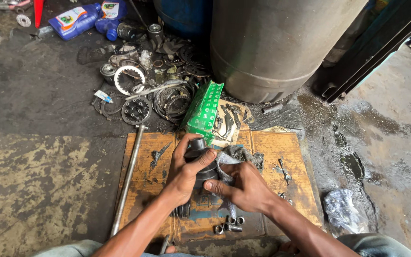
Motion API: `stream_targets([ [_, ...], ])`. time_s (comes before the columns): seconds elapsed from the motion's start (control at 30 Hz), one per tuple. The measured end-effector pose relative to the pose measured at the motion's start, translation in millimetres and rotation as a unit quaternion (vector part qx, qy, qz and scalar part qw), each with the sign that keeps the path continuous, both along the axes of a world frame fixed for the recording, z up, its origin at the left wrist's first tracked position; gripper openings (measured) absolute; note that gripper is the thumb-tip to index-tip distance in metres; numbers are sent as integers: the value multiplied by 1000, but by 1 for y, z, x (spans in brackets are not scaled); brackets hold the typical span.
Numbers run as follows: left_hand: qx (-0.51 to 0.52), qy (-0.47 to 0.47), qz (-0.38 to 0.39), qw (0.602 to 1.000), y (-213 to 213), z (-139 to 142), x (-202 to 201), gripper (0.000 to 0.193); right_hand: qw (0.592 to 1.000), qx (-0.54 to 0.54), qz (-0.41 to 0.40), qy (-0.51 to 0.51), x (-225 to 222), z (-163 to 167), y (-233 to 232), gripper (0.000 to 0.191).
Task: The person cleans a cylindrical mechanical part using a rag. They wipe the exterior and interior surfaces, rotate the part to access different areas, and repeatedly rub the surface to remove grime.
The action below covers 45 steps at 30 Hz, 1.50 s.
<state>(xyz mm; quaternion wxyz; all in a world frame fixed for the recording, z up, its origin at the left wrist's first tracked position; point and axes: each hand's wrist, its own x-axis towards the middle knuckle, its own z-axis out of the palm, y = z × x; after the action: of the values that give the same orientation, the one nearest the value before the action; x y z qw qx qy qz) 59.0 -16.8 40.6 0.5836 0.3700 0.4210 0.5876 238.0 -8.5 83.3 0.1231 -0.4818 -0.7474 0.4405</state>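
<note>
**Dark part wiped over the cardboard**

The left hand point(185, 172) grips a dark cylindrical part point(200, 159) upright above the cardboard point(291, 157). The right hand point(243, 188) presses a grey rag point(231, 159) against it, fingers seemingly closed on the cloth. Small bushings point(229, 223) lie below.

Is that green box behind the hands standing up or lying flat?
Standing, tilted. The green box rests on one edge on the cardboard sheet, leaning rather than lying flat.

Even soft daylight, sharp focus, wide-angle edges
</note>
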Motion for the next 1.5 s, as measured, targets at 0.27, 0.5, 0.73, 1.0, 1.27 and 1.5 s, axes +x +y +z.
stream_targets([
  [0.27, -86, 67, 90, 990, -4, 6, 10, 44, 986, 136, 69, -67, 0, -6, -2, 49],
  [0.5, -93, 169, 111, 975, -4, 4, 15, 43, 977, 199, 63, -42, -1, -10, -7, 39],
  [0.73, -94, 234, 132, 959, -3, 5, 17, 45, 968, 243, 67, 3, -1, -19, -6, 34],
  [1.0, -79, 292, 150, 941, -5, 18, 17, 50, 975, 210, 69, 24, 1, -24, -4, 29],
  [1.27, -124, 189, 100, 969, 2, 5, 7, 50, 986, 124, 71, 82, -1, -21, -13, 32],
  [1.5, -66, -162, -69, 982, 14, -1, -26, 54, 972, -37, -120, 198, 36, -17, 11, 32],
])
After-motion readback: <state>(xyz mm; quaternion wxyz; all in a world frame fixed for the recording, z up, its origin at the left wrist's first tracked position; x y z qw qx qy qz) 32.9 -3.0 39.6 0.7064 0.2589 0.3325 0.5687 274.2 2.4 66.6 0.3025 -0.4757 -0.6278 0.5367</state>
